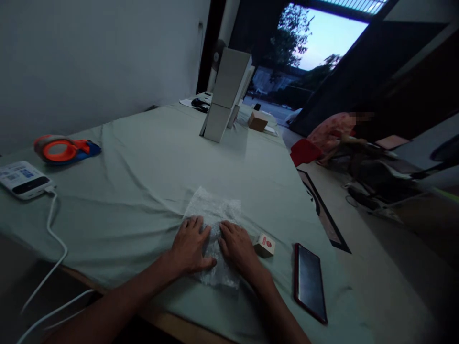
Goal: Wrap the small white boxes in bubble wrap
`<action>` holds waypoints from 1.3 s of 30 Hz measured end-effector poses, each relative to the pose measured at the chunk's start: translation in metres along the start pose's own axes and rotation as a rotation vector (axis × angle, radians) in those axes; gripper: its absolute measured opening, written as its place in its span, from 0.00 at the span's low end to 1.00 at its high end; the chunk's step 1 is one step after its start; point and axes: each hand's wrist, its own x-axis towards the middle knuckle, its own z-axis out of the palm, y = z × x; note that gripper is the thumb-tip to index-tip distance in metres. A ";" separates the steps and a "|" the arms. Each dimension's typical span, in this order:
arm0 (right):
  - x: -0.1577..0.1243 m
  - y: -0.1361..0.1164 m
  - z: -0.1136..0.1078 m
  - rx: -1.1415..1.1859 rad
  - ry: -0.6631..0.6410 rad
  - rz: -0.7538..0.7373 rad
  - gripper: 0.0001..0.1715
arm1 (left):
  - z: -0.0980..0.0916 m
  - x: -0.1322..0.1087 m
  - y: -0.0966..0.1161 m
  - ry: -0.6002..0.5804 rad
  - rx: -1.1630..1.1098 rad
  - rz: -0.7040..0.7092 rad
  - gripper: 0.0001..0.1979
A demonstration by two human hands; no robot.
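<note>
A sheet of clear bubble wrap [215,205] lies spread on the cloth-covered table near its front edge. My left hand [190,246] rests flat on the sheet's left part, fingers stretched and thumb pointing right. On its right part lies my right hand [236,246], palm down with the fingers extended. Both hands press on the plastic and neither grips anything. Just right of my right hand stands a small cardboard box [264,245] with a red round mark. Farther right, a phone [310,283] in a dark red case lies on the cloth.
At the left are an orange and blue tape dispenser [66,149] and a white device [26,179] with a white cable [53,229]. Tall white boxes [227,95] and a brown box [257,121] stand farther back. A person [332,131] is beyond the table's right side.
</note>
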 end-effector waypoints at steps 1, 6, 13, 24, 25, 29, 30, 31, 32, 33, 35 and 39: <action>-0.001 0.002 0.003 0.008 0.019 0.004 0.19 | 0.001 -0.003 0.000 0.003 -0.006 0.018 0.37; -0.005 0.001 0.011 0.079 0.054 0.019 0.23 | 0.009 -0.016 0.006 -0.025 -0.053 0.181 0.37; -0.034 0.039 -0.018 0.079 0.209 0.050 0.24 | 0.012 -0.017 0.008 -0.072 -0.062 0.207 0.37; -0.065 0.047 -0.056 0.319 0.345 0.425 0.25 | 0.017 -0.017 0.007 -0.043 -0.062 0.202 0.39; -0.059 0.031 -0.065 0.418 0.367 0.387 0.26 | 0.018 -0.017 0.007 -0.037 -0.063 0.205 0.39; -0.025 -0.021 -0.074 0.774 0.257 0.162 0.24 | 0.020 -0.017 0.008 -0.021 -0.100 0.201 0.39; -0.017 -0.027 -0.068 0.820 0.215 0.131 0.25 | 0.020 -0.017 0.008 -0.014 -0.123 0.200 0.40; -0.009 -0.029 -0.058 0.844 0.176 0.132 0.26 | 0.020 -0.017 0.008 -0.008 -0.148 0.202 0.41; -0.003 -0.028 -0.047 0.849 0.144 0.153 0.25 | 0.020 -0.017 0.008 -0.002 -0.172 0.208 0.42; 0.002 -0.024 -0.035 0.843 0.121 0.191 0.25 | 0.019 -0.018 0.007 0.005 -0.195 0.216 0.43; 0.007 -0.014 -0.012 0.835 0.131 0.279 0.24 | 0.016 -0.020 0.003 0.031 -0.232 0.227 0.38; 0.006 -0.001 0.013 0.831 0.099 0.266 0.30 | 0.010 -0.028 -0.012 0.170 -0.258 0.144 0.16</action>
